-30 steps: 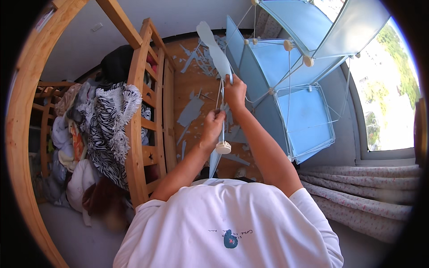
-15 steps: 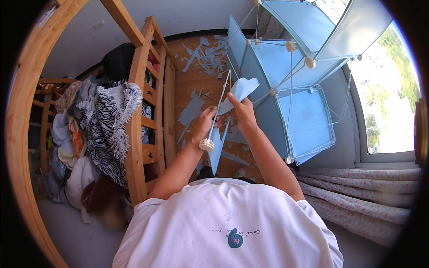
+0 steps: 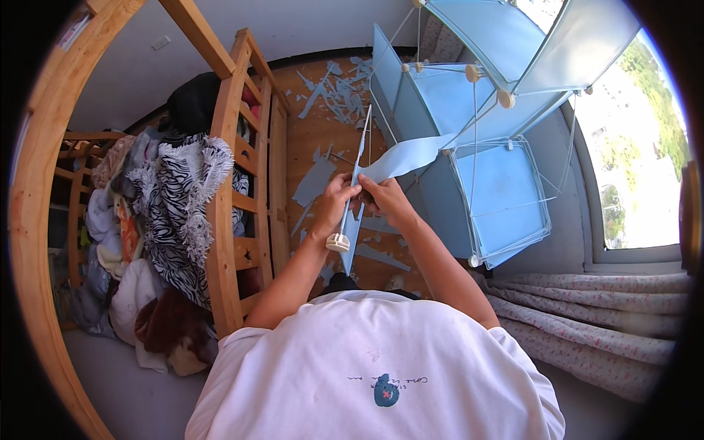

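Observation:
Both hands meet on a wire-framed panel [image 3: 351, 238] with blue plastic sheeting, held on edge in front of me. Its frame carries a cream round connector [image 3: 337, 243] at the near end. My left hand [image 3: 337, 199] is closed on the frame's left side. My right hand [image 3: 387, 199] pinches a loose strip of blue plastic sheet [image 3: 411, 156] close to the frame, fingertips near the left thumb. The strip sweeps out to the right, partly peeled from the frame.
A blue cube storage rack [image 3: 447, 110] with cream connectors stands at the right, beside the window [image 3: 623, 147]. Torn blue scraps [image 3: 341, 92] litter the wooden floor [image 3: 297, 147]. At the left is a wooden bed frame [image 3: 224, 183] heaped with clothes and a zebra-patterned blanket [image 3: 176, 198].
My right hand has shifted down along the frame, close beside the left hand. The crumpled blue sheet now stretches out as a longer strip to the right.

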